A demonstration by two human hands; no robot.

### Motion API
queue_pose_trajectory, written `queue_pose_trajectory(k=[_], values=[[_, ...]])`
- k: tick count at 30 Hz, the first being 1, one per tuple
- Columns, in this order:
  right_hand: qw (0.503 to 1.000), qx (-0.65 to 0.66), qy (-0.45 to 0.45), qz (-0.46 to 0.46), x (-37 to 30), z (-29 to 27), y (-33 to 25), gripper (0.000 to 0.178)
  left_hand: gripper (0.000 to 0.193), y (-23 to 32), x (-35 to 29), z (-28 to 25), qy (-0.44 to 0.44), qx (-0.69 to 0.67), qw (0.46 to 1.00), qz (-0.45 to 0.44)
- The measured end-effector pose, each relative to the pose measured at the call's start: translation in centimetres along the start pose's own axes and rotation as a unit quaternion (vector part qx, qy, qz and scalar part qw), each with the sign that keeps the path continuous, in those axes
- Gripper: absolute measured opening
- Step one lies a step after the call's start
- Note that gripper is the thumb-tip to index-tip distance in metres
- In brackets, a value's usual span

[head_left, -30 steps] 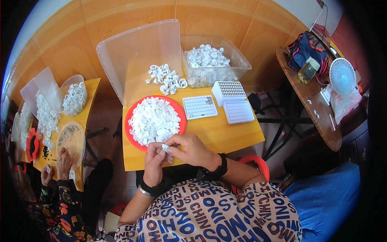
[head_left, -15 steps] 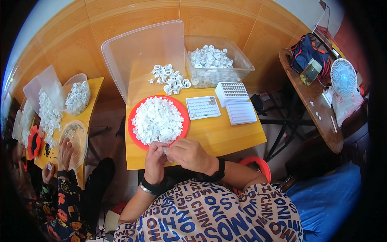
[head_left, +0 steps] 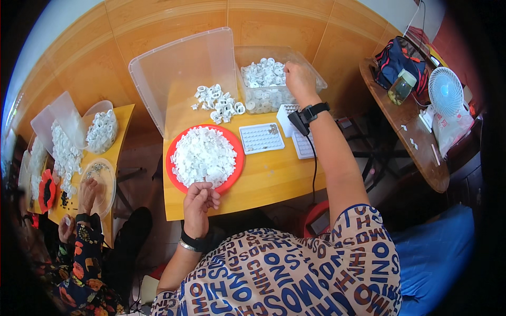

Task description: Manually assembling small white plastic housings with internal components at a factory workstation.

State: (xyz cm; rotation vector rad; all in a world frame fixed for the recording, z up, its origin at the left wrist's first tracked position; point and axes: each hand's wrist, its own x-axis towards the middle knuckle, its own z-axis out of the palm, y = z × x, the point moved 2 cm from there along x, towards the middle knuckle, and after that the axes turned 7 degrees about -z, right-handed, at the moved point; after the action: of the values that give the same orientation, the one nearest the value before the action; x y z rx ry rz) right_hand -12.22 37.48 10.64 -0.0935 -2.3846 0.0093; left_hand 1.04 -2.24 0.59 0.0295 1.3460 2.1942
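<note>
My left hand (head_left: 199, 206) is at the front rim of a round red tray (head_left: 240, 145) heaped with small white plastic parts (head_left: 204, 157). Its fingers are curled together; whatever they may hold is too small to make out. At the far right of the table, my right hand (head_left: 300, 81) reaches over a clear plastic bin (head_left: 263, 100) with many white round plastic pieces (head_left: 263, 73). The fingers bend inward there, and the hand's back partly hides them. A black wristband (head_left: 315, 110) with a cable is on the right wrist.
Between tray and bin lie loose white pieces (head_left: 219, 102). A white slotted tray (head_left: 262, 138) with a few small metallic bits sits beside stacked white trays (head_left: 285, 120). A clear lid (head_left: 184, 79) stands upright. At left, a co-worker's hand (head_left: 88, 195) works; a fan (head_left: 446, 90) stands at right.
My hands have parted. The right one has moved from beside the left, away and rightward, to the clear bin. My left hand stays near the red tray's front rim.
</note>
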Motion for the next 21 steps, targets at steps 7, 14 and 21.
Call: queue_pose_trajectory(k=[7, 14, 21], values=[[0.977, 0.195, 0.053, -0.06, -1.8, -2.6, -7.9, 0.01, 0.019, -0.2, 0.2, -0.4, 0.02, 0.01, 1.0, -0.017], [0.941, 0.195, -0.255, -0.11, -4.4, 5.1, -14.8, 0.014, 0.018, -0.5, 0.3, -0.1, 0.021, 0.013, 0.999, -0.031], [0.942, 0.164, -0.288, -0.048, -4.9, 10.6, -14.4, 0.027, 0.017, -0.2, -0.2, -0.8, 0.036, 0.006, 0.999, -0.013]])
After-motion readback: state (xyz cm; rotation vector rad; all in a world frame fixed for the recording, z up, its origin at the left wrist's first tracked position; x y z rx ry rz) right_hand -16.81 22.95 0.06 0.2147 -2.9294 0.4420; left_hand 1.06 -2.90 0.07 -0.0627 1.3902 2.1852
